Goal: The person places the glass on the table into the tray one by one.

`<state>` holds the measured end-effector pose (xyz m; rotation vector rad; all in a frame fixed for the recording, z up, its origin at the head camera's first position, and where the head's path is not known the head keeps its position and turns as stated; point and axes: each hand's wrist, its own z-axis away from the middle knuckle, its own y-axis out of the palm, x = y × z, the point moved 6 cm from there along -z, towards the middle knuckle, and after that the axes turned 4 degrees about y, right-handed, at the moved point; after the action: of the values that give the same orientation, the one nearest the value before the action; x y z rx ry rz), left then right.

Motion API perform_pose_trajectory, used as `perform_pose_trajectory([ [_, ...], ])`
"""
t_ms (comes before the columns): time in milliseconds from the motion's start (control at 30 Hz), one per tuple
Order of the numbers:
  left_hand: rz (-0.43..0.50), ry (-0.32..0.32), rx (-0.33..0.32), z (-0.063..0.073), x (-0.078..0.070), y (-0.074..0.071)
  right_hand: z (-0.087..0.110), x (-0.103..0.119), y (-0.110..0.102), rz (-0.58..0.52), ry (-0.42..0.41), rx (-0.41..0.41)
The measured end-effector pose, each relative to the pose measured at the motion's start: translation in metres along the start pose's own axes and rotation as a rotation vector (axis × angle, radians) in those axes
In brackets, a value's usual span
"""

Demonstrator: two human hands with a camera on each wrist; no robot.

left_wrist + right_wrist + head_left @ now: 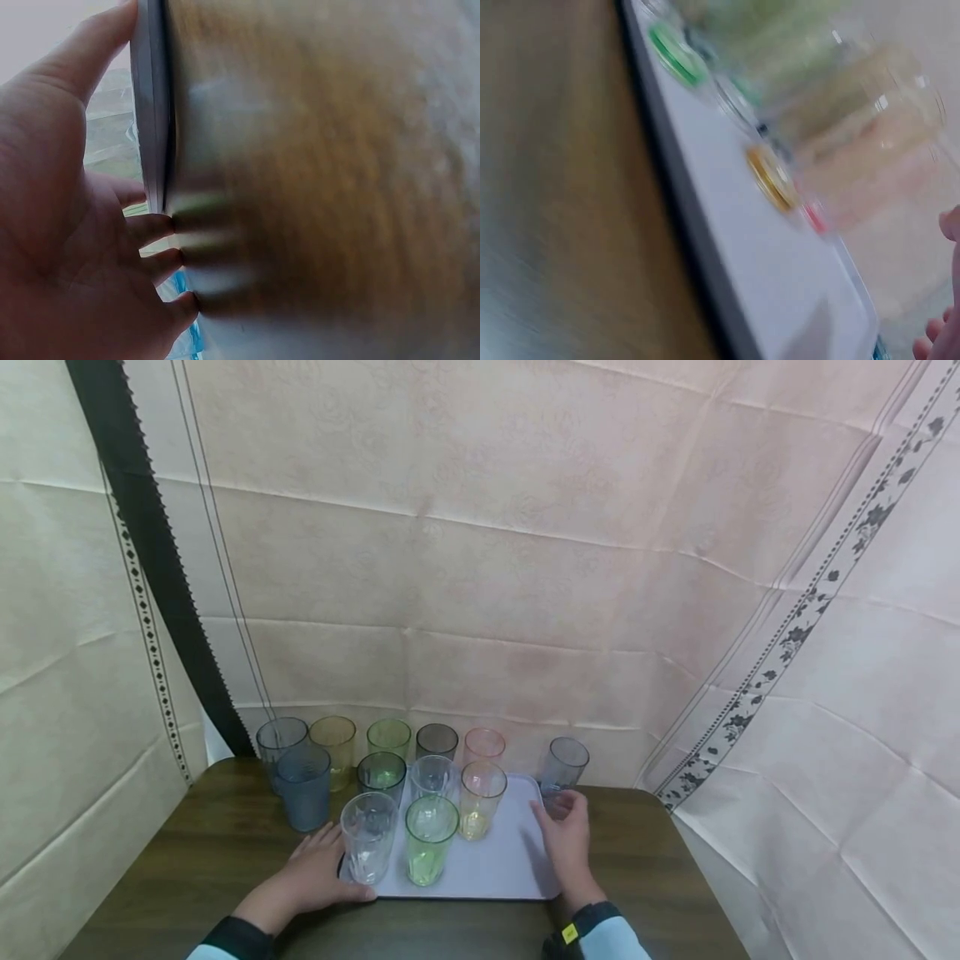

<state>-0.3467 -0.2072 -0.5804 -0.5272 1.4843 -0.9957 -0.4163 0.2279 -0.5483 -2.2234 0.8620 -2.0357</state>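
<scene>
A white tray [495,868] lies on the table with a clear glass [369,839], a green glass [427,852], an amber-rimmed glass [480,806] and another clear glass [433,777] on it. At the tray's front left corner, my left hand [315,872] touches the edge, thumb along the front and fingers spread at the side. In the left wrist view the thumb meets the tray rim [150,112]. My right hand [564,839], fingers loosely bent, hovers by the tray's right side, close to a grey-blue glass [565,764]. It appears to hold nothing.
Behind the tray stand a pink glass [483,743], a dark grey glass [437,740] and green ones [388,737]. To the left are a yellow glass [333,747] and blue glasses [303,789]. Cloth walls [450,568] close off the wooden table [645,868].
</scene>
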Motion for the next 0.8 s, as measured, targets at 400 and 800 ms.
perform_pose_trajectory([
  [400, 0.006, 0.002, -0.007, -0.001, 0.001, 0.001, -0.066, 0.002, -0.011, -0.029, 0.041, -0.045],
  [800, 0.008, -0.003, -0.005, -0.001, 0.002, 0.001, -0.094, 0.002, -0.002, -0.096, 0.048, -0.021],
])
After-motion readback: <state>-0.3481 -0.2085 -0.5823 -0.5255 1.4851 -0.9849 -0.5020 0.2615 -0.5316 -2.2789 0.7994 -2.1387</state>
